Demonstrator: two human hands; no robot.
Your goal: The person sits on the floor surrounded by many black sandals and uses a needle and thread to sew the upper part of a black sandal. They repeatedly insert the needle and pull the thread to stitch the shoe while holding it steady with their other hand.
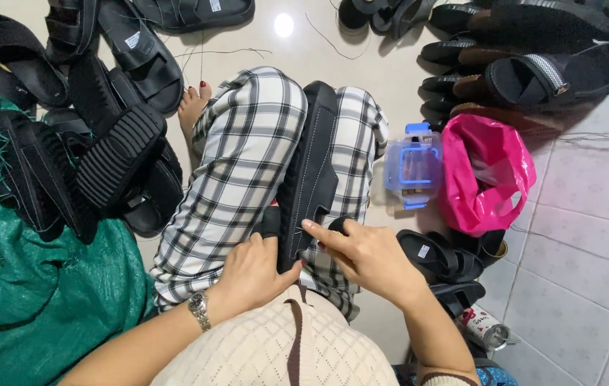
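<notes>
A black sandal lies lengthwise between my knees, on my black-and-white checked trousers. My left hand, with a silver wristwatch on the wrist, grips the near end of the sandal from the left. My right hand rests on the sandal's near right side, its index finger stretched onto the strap by the white stitching. Whether the right hand holds a small tool is hidden by its fingers.
Heaps of black sandals lie at the left, top right and beside my right forearm. A green woven sack lies at the left. A clear blue-latched box and a pink plastic bag sit on the tiled floor.
</notes>
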